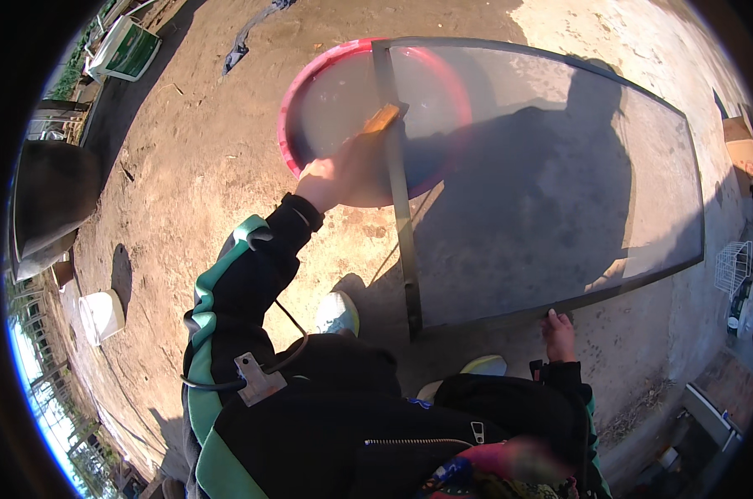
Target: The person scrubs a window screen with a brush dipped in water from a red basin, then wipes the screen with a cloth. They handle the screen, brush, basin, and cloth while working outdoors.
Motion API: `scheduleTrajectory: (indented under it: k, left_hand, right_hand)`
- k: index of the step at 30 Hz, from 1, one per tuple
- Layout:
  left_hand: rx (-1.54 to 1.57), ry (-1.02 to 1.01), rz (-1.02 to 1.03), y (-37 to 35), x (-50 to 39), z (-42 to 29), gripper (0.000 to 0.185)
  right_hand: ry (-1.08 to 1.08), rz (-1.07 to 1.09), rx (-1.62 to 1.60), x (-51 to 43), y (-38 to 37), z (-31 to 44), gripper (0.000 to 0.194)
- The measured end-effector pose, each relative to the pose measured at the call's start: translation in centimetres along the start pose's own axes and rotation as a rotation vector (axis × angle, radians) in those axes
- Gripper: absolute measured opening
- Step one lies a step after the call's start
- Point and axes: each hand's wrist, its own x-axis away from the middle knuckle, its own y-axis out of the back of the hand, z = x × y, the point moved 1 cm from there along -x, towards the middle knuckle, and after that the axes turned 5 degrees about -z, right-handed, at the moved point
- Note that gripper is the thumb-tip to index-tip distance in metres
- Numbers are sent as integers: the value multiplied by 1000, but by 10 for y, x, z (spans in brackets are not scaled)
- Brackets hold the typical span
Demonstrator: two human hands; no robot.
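Note:
A large window screen with a dark frame and fine mesh (526, 187) is held tilted over the ground, its left end above a round pink basin (292, 106) of cloudy water. My left hand (336, 174), blurred, grips an orange-yellow tool (381, 118), possibly a brush, against the screen's left frame bar; its working end is unclear. My right hand (558, 334) pinches the near edge of the frame between thumb and fingers. My shadow falls across the mesh.
A white bucket (102, 317) stands at the left, and a green-and-white bucket (127, 50) lies at the upper left. A grey cloth (238, 53) is on the dirt ground. At the right are a cardboard box (741, 150) and a white wire rack (733, 268).

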Motion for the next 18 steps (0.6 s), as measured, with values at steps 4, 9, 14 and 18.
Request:
scheduleTrajectory:
  k: [4,9,14,18]
  left_hand:
    - [96,69,-81,10,0,25,55]
    - [-240,150,-29,13,-37,44,51]
    - [-88,79,-97,19,-10,31,52]
    - [72,-115,-114,17,50,11,53]
  right_hand:
    - [-2,6,-15,-2,0,0,12]
    - [-6,23,-38,0,-2,3,14]
    - [-13,7,-14,4,-3,7,17]
    - [-27,-19,-3,5,-5,7,19]
